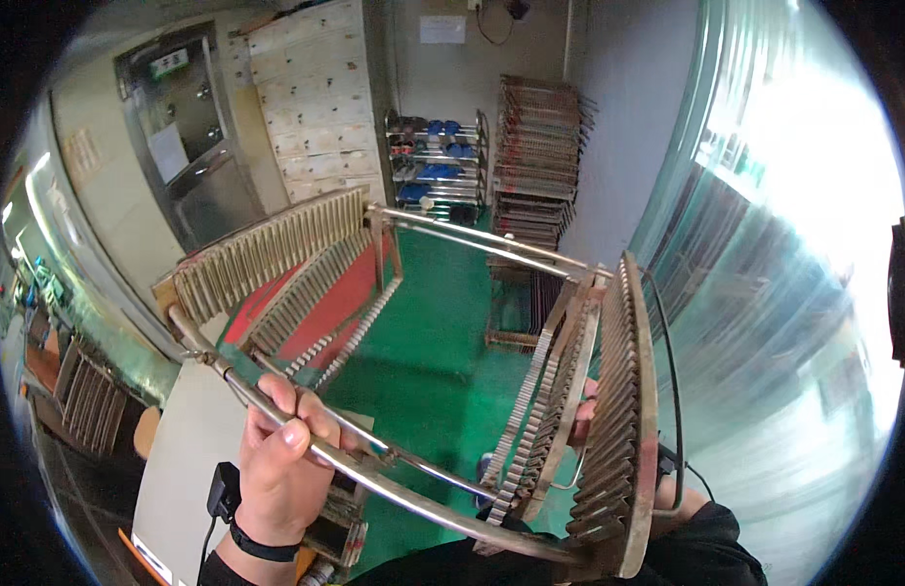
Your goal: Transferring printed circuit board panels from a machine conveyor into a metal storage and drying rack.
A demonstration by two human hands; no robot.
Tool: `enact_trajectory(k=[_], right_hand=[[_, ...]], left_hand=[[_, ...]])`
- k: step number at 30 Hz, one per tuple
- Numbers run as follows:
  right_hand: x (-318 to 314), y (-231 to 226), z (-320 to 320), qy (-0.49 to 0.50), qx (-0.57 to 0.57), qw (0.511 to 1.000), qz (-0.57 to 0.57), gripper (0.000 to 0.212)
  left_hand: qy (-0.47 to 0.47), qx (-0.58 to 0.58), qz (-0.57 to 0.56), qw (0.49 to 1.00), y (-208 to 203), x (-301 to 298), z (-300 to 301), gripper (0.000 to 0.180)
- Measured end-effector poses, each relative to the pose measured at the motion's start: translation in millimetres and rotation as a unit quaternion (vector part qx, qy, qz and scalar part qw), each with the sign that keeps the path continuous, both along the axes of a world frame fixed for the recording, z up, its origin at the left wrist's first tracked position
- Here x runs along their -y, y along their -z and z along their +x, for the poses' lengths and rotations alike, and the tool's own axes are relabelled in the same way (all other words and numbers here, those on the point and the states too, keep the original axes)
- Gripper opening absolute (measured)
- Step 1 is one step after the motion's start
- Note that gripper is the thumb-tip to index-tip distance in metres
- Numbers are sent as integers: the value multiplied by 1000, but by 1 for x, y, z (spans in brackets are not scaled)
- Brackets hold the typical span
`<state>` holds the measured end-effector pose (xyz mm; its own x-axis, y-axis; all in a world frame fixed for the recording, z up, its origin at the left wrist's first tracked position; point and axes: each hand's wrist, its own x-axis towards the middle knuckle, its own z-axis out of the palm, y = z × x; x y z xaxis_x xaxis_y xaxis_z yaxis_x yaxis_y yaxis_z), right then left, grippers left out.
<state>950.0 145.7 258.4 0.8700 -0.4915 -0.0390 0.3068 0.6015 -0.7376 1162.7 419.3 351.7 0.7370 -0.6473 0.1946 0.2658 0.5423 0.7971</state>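
A slotted metal rack [491, 535] spans the middle of the view, its rows of grooved slats along two sides joined by shiny tubes. My left hand [288, 459] is closed around the near tube, thumb on top, towards the rack's left end. On the other side, my right hand [586, 410] shows only a few fingers behind the right slatted side, and most of it is hidden by the slats. Its fingers curl onto that side of the rack. The rack is held tilted above the floor, with no sheets or parts visible in its slots.
Similar racks [538, 137] stand in a tall stack against the back wall, beside a shoe shelf [438, 178]. Pale lockers [311, 93] and a metal door [184, 137] are at back left. A light tabletop [189, 439] lies left; a translucent sheet curtain [716, 283] hangs right.
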Motion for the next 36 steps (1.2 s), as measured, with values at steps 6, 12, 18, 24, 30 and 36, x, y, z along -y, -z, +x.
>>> enact_trajectory(k=[6, 12, 18, 24, 30, 36], right_hand=[[126, 52, 124, 28, -23, 998, 49, 26], [204, 60, 214, 18, -49, 997, 53, 27], [260, 86, 318, 30, -76, 995, 51, 28], [308, 138, 432, 56, -140, 986, 71, 30], [331, 197, 532, 54, -168, 984, 22, 32], [371, 336, 599, 30, -175, 983, -50, 36]], left_hand=[[0, -42, 4, 999, 17, 108, 101, 35], [-44, -53, 15, 998, 23, 178, 184, 34], [-58, -54, -76, 994, 23, 212, 292, 35], [4, -115, -204, 972, 31, 241, 431, 19], [39, -127, -233, 963, 41, 270, 550, 22], [-45, -136, -172, 975, 47, 281, 612, 19]])
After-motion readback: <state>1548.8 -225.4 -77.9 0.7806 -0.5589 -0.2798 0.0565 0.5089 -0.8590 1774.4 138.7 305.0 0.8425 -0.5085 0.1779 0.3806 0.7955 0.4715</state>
